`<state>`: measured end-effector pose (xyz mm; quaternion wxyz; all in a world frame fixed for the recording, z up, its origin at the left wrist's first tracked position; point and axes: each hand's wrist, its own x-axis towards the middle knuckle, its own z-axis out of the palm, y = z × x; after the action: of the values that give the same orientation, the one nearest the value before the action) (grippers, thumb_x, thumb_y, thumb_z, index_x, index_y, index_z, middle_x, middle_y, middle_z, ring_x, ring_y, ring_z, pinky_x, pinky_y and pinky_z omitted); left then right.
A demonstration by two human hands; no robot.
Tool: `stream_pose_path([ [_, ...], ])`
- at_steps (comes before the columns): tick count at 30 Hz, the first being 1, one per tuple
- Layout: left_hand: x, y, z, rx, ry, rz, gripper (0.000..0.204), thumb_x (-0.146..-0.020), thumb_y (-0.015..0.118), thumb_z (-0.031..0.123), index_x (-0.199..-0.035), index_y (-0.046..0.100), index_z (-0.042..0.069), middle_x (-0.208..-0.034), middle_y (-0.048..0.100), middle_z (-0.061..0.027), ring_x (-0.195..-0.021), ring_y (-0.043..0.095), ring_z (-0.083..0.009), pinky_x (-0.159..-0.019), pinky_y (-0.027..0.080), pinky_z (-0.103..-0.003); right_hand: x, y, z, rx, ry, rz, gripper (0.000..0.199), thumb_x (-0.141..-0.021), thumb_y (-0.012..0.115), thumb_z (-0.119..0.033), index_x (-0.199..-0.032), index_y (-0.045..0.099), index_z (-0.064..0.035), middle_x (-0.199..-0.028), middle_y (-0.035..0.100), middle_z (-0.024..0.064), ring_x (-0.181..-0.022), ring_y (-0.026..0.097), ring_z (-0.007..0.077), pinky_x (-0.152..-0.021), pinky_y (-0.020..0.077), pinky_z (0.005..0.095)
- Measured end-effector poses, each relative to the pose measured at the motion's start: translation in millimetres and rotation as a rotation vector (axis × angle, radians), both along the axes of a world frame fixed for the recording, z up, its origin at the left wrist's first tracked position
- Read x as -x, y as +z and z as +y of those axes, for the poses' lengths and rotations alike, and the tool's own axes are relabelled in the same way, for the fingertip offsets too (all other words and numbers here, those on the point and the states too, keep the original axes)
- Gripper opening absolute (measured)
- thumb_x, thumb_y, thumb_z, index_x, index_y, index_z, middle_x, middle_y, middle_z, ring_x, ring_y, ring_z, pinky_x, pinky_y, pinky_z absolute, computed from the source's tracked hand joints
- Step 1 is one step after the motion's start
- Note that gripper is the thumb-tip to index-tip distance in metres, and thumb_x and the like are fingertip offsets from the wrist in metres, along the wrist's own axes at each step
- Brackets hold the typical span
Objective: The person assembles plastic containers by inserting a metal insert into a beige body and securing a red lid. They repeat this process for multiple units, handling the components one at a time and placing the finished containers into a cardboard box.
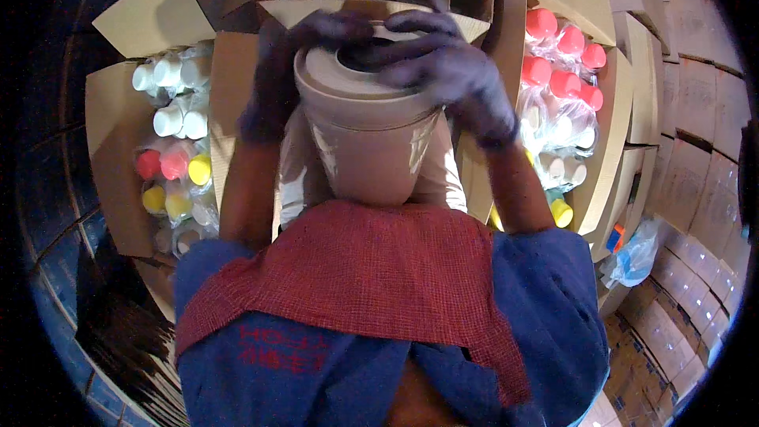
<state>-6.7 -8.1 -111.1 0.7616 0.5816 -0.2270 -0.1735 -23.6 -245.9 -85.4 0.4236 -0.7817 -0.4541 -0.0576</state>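
A tapered beige plastic bucket [368,150] stands between my knees, its wide round top tilted slightly toward me. Its pale lid [316,71] has a dark round patch near the middle, partly covered by fingers. Both hands wear dark gloves. My left hand [316,35] curls over the far left side of the lid, closed on its edge. Across the lid from the right reaches my right hand [447,63], smeared by motion, its fingers stretched out and apart. Whether anything small sits under those fingers is hidden.
An open carton [115,150] of bottles with white, red and yellow caps is at left; another carton [613,111] holds bagged bottles at right. Ahead lies a divided carton [375,8]. Stacked boxes [696,95] line the right side; a clear plastic bag [636,257] hangs near them.
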Motion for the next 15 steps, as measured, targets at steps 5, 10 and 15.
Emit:
stream_pose_path([
  [5,31.2,71.6,3.4,-0.587,0.378,-0.354,0.046,-0.096,0.033,0.033,-0.116,0.059,0.0,-0.118,0.059,-0.0164,-0.118,0.05,-0.0274,-0.104,0.034,-0.036,-12.1,-27.2,-6.8,-0.537,0.022,0.613,0.047,-0.092,0.045,-0.04,-0.103,0.066,0.0004,-0.123,0.054,0.0181,-0.126,0.043,0.0294,-0.107,0.0295,0.0397],
  [10,42.8,58.2,2.4,-0.458,0.585,-0.268,0.038,-0.093,0.045,0.02,-0.126,0.052,0.002,-0.121,0.058,-0.0136,-0.117,0.051,-0.0244,-0.101,0.037,-0.035,-11.3,-19.9,7.8,-0.942,-0.124,1.014,0.075,-0.095,0.023,-0.06,-0.122,0.052,0.0032,-0.122,0.057,0.0156,-0.114,0.052,0.0247,-0.103,0.0348,0.0363],
  [15,15.5,35.6,45.8,-0.823,0.536,-0.741,0.048,-0.084,0.062,0.017,-0.129,0.05,0.005,-0.126,0.053,-0.0146,-0.118,0.049,-0.0245,-0.099,0.039,-0.036,36.5,16.4,-20.8,-0.426,-0.398,0.466,0.062,-0.099,0.023,-0.047,-0.119,0.055,0.0027,-0.114,0.062,0.0143,-0.106,0.059,0.0251,-0.096,0.042,0.0372],
])
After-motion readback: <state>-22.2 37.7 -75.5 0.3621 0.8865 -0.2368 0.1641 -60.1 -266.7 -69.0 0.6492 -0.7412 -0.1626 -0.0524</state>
